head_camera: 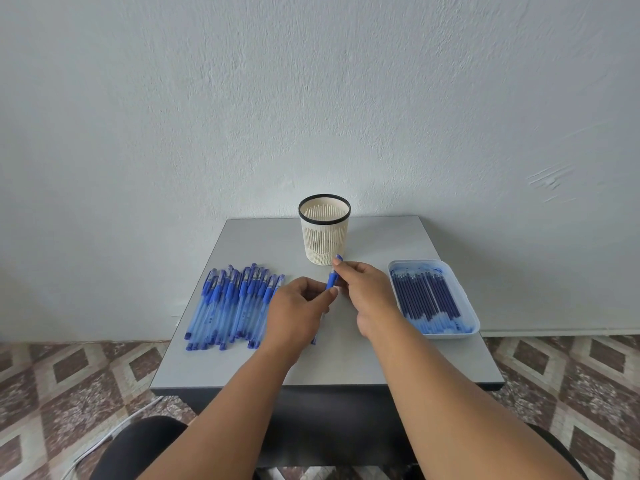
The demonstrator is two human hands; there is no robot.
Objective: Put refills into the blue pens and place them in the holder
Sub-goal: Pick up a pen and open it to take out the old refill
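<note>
**Blue pen held over the table**

Blue plastic pen (333, 276), light, stiff and slick, sits between both hands in the head view: left hand (297, 313) pinches its lower end, right hand (363, 289) its rubbery grip, the surest hold. Holder (325, 230) stands just behind; refills (427, 299) fill the tray (464, 299) on the right.

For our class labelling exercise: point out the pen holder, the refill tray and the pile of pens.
pen holder (323, 245): head view, slatted side wall.
refill tray (471, 315): head view, right rim.
pile of pens (230, 303): head view, middle barrels.

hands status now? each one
Left hand: closed on the lower end of the pen.
Right hand: closed on the same pen, near its cap.
</note>
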